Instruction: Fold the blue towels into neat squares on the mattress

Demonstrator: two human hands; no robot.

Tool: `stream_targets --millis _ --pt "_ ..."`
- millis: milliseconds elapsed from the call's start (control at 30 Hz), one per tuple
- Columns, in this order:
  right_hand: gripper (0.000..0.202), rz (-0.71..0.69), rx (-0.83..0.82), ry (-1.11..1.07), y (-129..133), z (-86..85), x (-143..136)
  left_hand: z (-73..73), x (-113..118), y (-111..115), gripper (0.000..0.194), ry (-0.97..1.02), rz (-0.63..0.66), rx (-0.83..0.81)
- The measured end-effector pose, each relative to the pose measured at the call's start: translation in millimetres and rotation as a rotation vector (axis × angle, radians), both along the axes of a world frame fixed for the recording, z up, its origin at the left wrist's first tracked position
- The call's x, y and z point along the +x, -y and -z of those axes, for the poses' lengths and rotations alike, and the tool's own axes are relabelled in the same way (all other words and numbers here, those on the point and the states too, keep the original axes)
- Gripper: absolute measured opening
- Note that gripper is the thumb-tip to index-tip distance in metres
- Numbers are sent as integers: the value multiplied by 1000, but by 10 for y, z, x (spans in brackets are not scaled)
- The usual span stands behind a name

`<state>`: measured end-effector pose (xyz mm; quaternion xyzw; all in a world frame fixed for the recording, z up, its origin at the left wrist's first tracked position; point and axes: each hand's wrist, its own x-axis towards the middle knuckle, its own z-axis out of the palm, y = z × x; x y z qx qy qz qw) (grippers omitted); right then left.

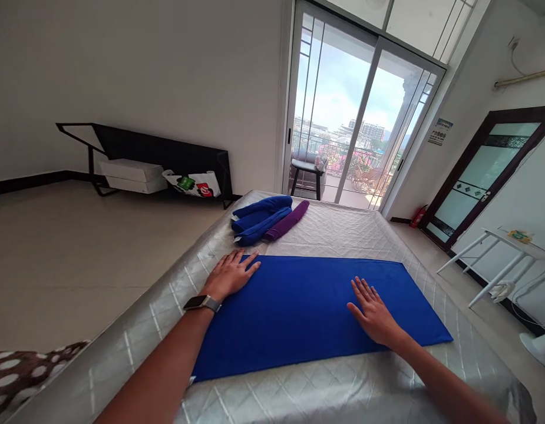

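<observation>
A blue towel (294, 312) lies spread flat across the silver quilted mattress (334, 229). My left hand (231, 272), with a watch on its wrist, rests on the towel's far left corner, fingers spread. Over the right half of the cloth, my right hand (373, 315) lies palm down with its fingers stretched out. Neither hand grips anything. Beyond the towel are folded or rolled blue towels (261, 218) and a rolled purple towel (287, 222), side by side. A small white tag shows at the spread towel's near left corner.
A sliding glass door (356, 118) stands past the mattress. Along the left wall is a black frame (166, 144) with white boxes (133, 175) and a printed bag (193, 184). To the right are a white table (519, 244) and a fire extinguisher (418, 216). Brown dotted fabric (29, 377) lies at lower left.
</observation>
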<state>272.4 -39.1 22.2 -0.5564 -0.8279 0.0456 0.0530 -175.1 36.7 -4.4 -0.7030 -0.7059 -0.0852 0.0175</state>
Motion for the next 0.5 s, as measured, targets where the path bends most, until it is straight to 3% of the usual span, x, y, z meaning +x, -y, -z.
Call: stream_targets --millis 100,167,333,500 --pt "75 37 -66 32 40 -4 -112 -10 4 -4 60 -27 -8 -19" --pt "77 96 -97 58 42 -22 12 -4 -1 -10 60 -45 -8 -28" --pt "76 325 -118 117 66 -85 787 -7 -10 -7 58 -62 14 -23" --pt "71 542 -154 198 78 -203 1565 -173 100 74 59 -17 -28 -47"
